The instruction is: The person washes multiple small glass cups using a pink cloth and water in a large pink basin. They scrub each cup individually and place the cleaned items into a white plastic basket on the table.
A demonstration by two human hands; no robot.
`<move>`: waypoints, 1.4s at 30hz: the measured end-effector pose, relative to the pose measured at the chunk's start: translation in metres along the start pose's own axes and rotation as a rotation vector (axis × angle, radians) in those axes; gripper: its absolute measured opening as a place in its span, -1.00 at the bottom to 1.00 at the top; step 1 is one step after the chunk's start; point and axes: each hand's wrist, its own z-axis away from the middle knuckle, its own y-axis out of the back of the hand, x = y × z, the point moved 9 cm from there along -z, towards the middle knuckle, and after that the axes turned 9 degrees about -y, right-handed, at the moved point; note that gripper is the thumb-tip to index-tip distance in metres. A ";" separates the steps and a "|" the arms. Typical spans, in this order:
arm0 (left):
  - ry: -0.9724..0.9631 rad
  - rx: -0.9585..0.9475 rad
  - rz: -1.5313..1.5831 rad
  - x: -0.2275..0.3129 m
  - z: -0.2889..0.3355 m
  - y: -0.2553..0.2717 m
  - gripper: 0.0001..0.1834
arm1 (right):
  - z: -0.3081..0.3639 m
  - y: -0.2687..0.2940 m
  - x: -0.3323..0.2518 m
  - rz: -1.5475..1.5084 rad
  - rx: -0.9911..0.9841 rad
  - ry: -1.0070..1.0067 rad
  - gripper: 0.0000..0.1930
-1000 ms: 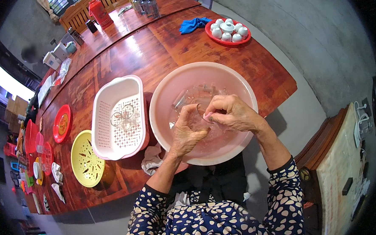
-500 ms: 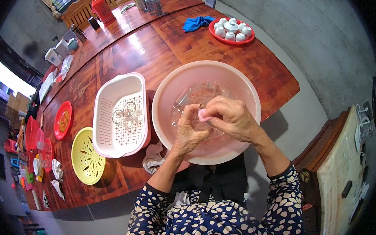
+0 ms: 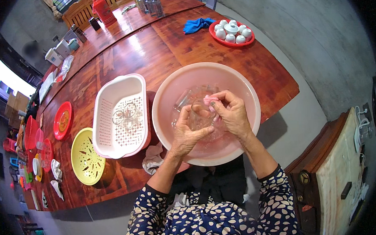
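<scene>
1. Clearly, in the head view the left hand [image 3: 188, 133] wraps a clear drinking glass [image 3: 200, 115] over the pink basin [image 3: 167, 118], its grip clenched round the glass wall, thumb lying across the front.
2. At about 1 o'clock from that glass, the right hand [image 3: 232, 115] pinches a small pink scrubbing pad [image 3: 210, 100] against the rim, so its grip is closed on the pad and touches the glass too.
3. More clear glasses [image 3: 183, 100] lie in the shallow water at 11 o'clock of the held one, close beneath it. I judge that a wet, slick wall could slip from the left fingers, and the glass would then drop onto those below and chip or crack.
4. Pressing the pad hard at the rim while the other hand squeezes could, I think, break thin glass and cut a finger.
5. The white slotted basket [image 3: 107, 121] stands at 9 o'clock, just beside the basin, with rinsed glasses [image 3: 126, 116] inside; a careless transfer might knock them together.
6. The basin sits near the tabletop [image 3: 159, 51] edge at 6 o'clock; leaning on its near rim could tip water toward the person's lap.
</scene>
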 end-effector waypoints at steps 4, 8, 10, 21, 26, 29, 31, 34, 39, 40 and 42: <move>0.110 0.067 0.307 -0.007 0.006 -0.007 -0.43 | 0.022 -0.006 -0.006 -0.226 0.151 0.124 -0.92; 0.093 0.233 0.577 -0.020 0.005 -0.005 -0.59 | 0.047 -0.022 -0.010 0.072 0.274 0.394 -0.93; 0.096 0.225 0.609 -0.034 0.003 -0.001 -0.53 | 0.060 -0.037 -0.015 0.412 0.284 0.575 -0.78; 0.152 0.356 0.576 -0.020 -0.001 0.020 -0.44 | 0.036 -0.033 0.073 1.036 -0.311 0.053 -0.88; 0.192 0.437 0.591 -0.018 0.002 0.031 -0.58 | 0.049 -0.059 0.120 1.517 -0.654 -0.063 -0.77; 0.194 0.456 0.707 -0.022 0.002 0.031 -0.58 | 0.048 -0.043 0.102 1.302 -0.752 -0.194 -0.78; 0.197 0.412 0.672 -0.026 0.001 0.031 -0.59 | 0.038 -0.031 0.093 1.129 -0.552 -0.040 -0.80; 0.228 0.489 0.648 -0.050 0.006 0.038 -0.54 | 0.042 -0.036 0.009 0.725 -0.321 0.110 -0.79; 0.331 0.292 0.930 -0.044 0.007 -0.008 -0.45 | 0.069 -0.064 -0.043 0.741 -0.013 0.686 -0.68; 0.340 0.291 0.970 -0.041 0.009 -0.013 -0.43 | 0.066 -0.065 -0.042 0.762 -0.002 0.702 -0.68; 0.391 0.304 0.949 -0.049 0.013 -0.017 -0.40 | 0.055 -0.066 -0.045 0.801 0.019 0.733 -0.69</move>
